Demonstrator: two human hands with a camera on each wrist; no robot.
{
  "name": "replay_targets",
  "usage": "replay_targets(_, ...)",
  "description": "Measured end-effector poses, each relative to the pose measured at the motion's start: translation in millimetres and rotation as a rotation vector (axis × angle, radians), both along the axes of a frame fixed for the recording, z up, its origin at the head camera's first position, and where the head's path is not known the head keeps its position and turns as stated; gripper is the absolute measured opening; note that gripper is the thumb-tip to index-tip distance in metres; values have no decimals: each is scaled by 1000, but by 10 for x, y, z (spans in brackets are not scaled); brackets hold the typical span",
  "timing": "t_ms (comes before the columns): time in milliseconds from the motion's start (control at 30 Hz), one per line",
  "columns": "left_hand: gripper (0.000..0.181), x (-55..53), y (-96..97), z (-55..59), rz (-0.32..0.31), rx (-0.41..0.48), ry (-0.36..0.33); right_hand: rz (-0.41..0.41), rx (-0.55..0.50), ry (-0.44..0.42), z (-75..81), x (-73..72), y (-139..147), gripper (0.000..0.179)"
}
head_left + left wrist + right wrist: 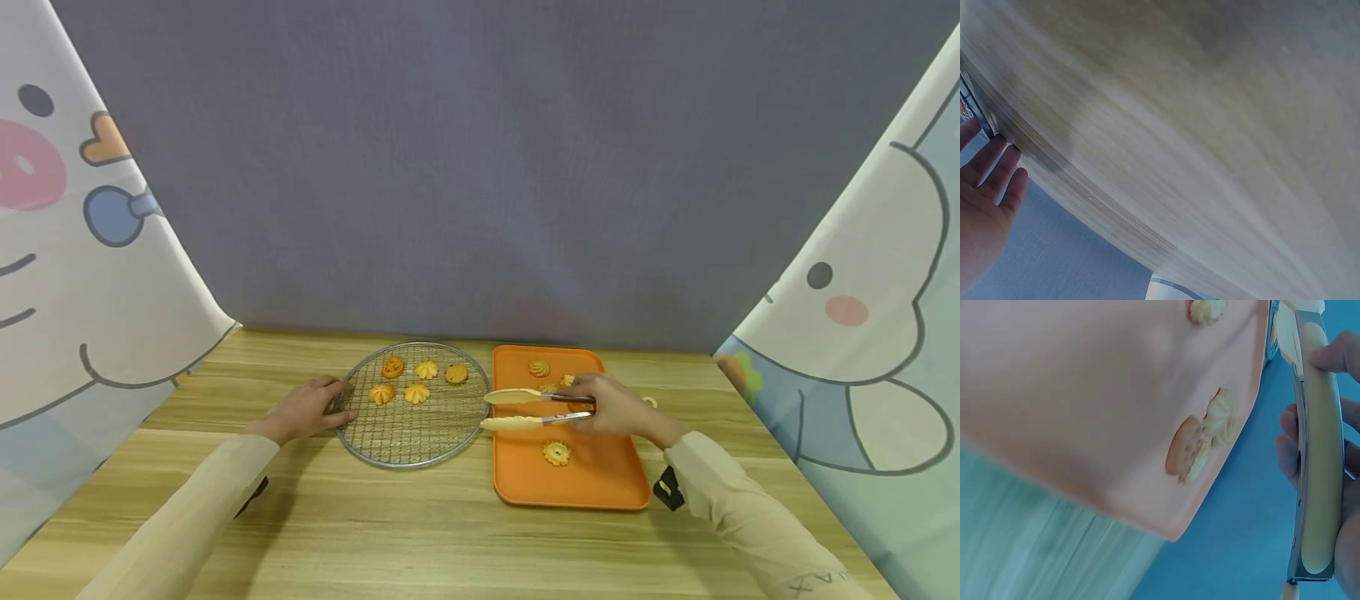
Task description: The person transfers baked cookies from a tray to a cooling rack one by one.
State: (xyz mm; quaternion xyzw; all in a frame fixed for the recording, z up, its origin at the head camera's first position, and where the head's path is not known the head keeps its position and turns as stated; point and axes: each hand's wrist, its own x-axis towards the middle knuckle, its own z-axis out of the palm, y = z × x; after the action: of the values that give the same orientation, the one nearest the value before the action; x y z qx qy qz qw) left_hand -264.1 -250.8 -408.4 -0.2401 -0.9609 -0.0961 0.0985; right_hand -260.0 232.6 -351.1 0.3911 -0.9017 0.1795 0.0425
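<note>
- The tongs (517,397) hang over the left part of the orange tray (570,487), tips pointing toward the wire rack (399,465), arms apart, with no cookie visible between them.
- The person's right grip (611,406) is wrapped round the tongs' handles, holding them part-spread.
- Below, the flower-shaped ring cookie (557,453) lies alone toward the tray's near side; the swirl cookie (538,367) lies near its far edge. More sit by the right grip, partly hidden.
- The step in hand looks like working the cookies with the tongs. I would lower the tips level, one on each side of a single cookie, and squeeze only until it is held, since piped edges probably crumble.
- The lone ring cookie seems easier to take cleanly; those bunched together call for care against nudging neighbours.
- The left grip (306,410) is loose and spread, fingertips at the rack's left rim; light steadying there should suffice.
- Five cookies lie on the rack's far half, so tips are best kept clear of them.
- Everything rests on the wood-grain bench (390,533).
</note>
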Motion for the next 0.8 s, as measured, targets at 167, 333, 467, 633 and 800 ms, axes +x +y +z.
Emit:
replay_targets(167,50,1,-3,2,0,4,-1,-15,-11,-22,-3,62,152,49)
replay_targets(333,51,1,-6,-7,4,4,-12,-15,-28,-66,7,122,304,50)
replay_targets(467,51,-4,-13,-21,9,2,-16,-6,-50,-71,-5,155,423,47)
replay_targets(633,51,-21,-17,-31,2,0,-9,20,-80,-71,-23,190,571,44)
replay_targets(800,51,-30,-23,-43,3,-1,-8,25,-89,-56,-36,238,695,44)
